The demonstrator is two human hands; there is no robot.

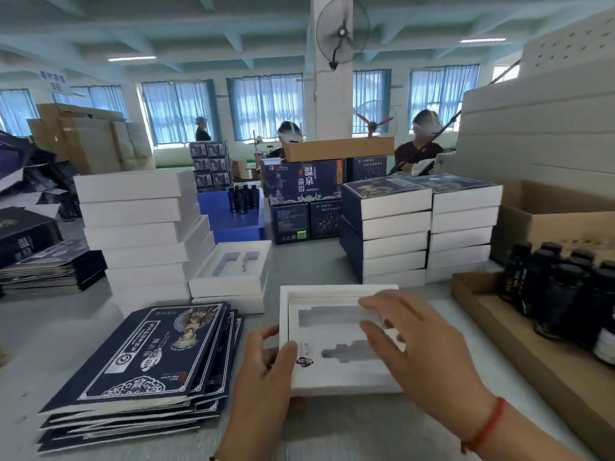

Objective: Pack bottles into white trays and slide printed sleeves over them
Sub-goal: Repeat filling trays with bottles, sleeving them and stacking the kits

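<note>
Two empty bottle-shaped recesses are seen in the white tray, which lies on the worktop directly in front of the person. Its left edge is pinched by the left hand, thumb on top, while the right hand is held spread and flat over its right half. The tray could be skewed or tipped if pressed unevenly, and the dark bottles in the cardboard box at right could be knocked by a hasty reach. On the printed sleeves at left, writing is blurred; "温泉" and "苗浴" can be read on a carton behind.
</note>
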